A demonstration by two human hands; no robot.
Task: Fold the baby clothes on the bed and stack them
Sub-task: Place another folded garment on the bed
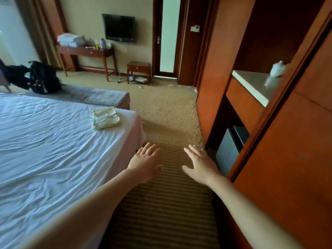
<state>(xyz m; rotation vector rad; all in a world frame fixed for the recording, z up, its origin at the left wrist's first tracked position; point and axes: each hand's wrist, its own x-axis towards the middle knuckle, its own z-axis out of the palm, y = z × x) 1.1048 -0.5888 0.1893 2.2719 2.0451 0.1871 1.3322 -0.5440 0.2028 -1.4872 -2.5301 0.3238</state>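
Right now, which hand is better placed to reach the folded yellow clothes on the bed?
Probably left: the left hand is open beside the bed, nearer the folded yellow clothes; the right hand is over the carpet.

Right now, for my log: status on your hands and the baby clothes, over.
Left hand and right hand open, empty, held over the carpet. Baby clothes folded, stacked near the bed corner. Nothing between.

A dark television (pixel 119 27) hangs top centre; a black backpack (pixel 44 78) sits at left; striped carpet (pixel 167 203) fills lower centre.
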